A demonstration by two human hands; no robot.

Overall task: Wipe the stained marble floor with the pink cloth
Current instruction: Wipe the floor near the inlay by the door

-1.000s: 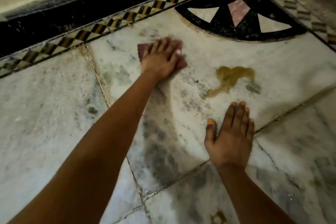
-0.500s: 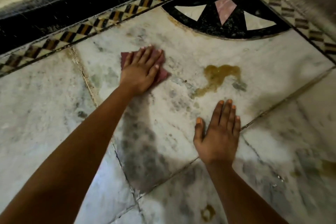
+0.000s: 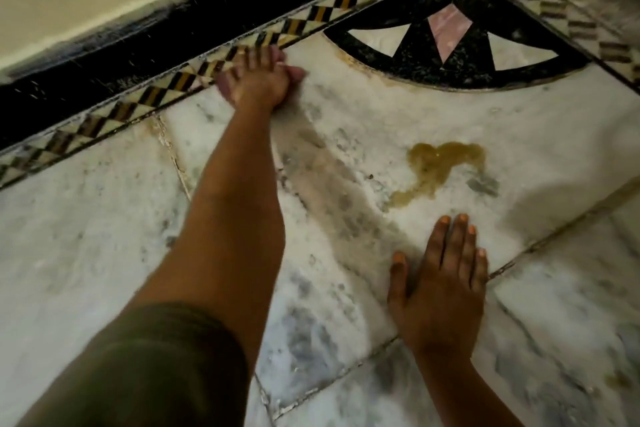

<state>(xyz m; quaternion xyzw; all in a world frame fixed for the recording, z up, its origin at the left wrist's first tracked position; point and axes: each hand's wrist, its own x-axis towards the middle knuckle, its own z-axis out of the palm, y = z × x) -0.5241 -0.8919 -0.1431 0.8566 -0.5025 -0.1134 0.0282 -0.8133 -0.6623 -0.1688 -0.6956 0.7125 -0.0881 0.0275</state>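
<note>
Left hand [image 3: 258, 78] is at the far edge of the marble floor [image 3: 363, 114], right against the checkered border strip [image 3: 311, 15]. It is pressed flat on the pink cloth [image 3: 298, 73] and the fingers look extended rather than curled. It's motion-blurred, so I can't call finer detail. Only the cloth's edges show, poking out either side of the hand.

A flat palm makes sense, as it spreads pressure over the whole cloth instead of bunching it.

Right hand [image 3: 440, 284] is near and to the right, open, with fingers straight and together, palm down on bare marble and holding nothing. It reads as a brace that takes body weight so the left arm can reach far. An olive sleeve [image 3: 156, 357] covers the left upper arm.

The yellow-brown stain [image 3: 440, 166] sits between the two hands, just beyond the right fingertips and well apart from the cloth. It looks wet and unwiped. I'd judge this as the main job left, with the cloth now working grey smudges by the border.

One risk is dragging the stain into the floor joints when the cloth gets there.

The black corner inlay [image 3: 450, 55] is far right. No bucket, bottle or other container is in view.
</note>
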